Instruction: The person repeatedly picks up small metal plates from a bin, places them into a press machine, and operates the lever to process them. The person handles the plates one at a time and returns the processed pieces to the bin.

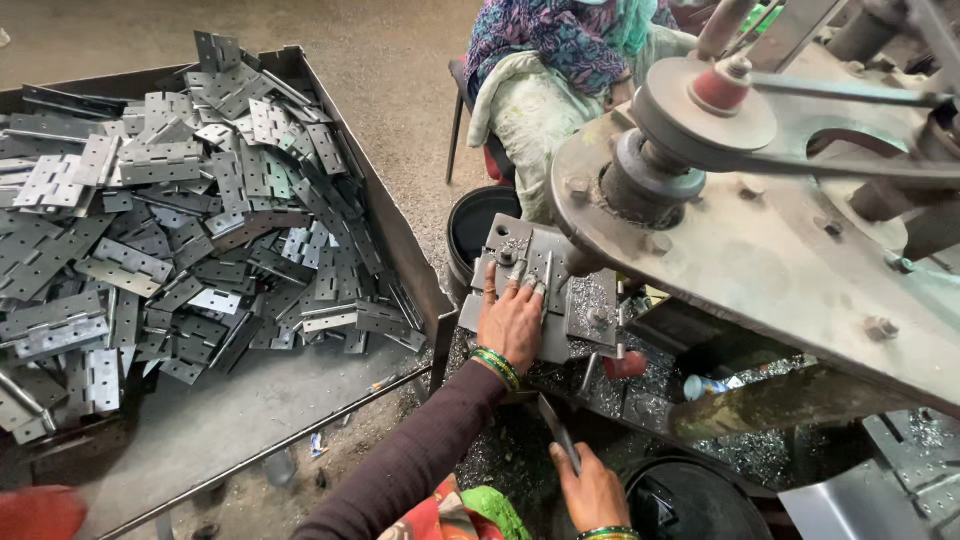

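Hinges [180, 200] lie heaped in the tray [400, 240] at left; the machine [780, 230] stands right, a bucket [475, 225] between them.

I see dull grey pressed-steel hinge plates [190, 200] heaped in a matt metal tray [400, 250]; glittering metal swarf [650, 390] under the rough, stained machine plate [780, 260].

The big metal machine plate [760, 250] covers the spot where the work sits, so that part is hidden. The right hand [592, 492] is cut off at the bottom edge — its fingertips hide behind a thin metal strip [556, 432]. The pile of hinges [170, 210] runs off the left edge. Another person [560, 60] is cut off at the top — only clothes show.
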Available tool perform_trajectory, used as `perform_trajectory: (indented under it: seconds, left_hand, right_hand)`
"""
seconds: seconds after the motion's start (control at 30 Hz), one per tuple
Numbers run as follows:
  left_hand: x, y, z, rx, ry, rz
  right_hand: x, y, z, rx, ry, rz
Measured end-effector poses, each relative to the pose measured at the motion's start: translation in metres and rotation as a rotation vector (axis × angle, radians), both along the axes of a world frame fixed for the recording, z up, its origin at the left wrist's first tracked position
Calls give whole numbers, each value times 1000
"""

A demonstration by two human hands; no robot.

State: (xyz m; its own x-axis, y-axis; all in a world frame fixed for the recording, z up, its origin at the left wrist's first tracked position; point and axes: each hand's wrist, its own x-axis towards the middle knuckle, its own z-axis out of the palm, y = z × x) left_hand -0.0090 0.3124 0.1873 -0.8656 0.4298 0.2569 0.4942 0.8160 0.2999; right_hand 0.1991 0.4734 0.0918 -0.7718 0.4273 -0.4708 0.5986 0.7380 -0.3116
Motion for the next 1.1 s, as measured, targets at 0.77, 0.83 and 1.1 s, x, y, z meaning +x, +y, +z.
perform_trajectory:
  seconds: [0.77, 0.83, 1.1]
  left_hand:
    - [7, -6, -5, -86, 121, -11]
    - [5, -6, -10, -73, 173, -12]
    - [-14, 4, -16, -120, 132, 17]
  right_hand:
    - [16, -17, -57, -118, 85, -166]
    - [14, -13, -90, -118, 221, -134]
    - [3, 13, -41, -59, 0, -89]
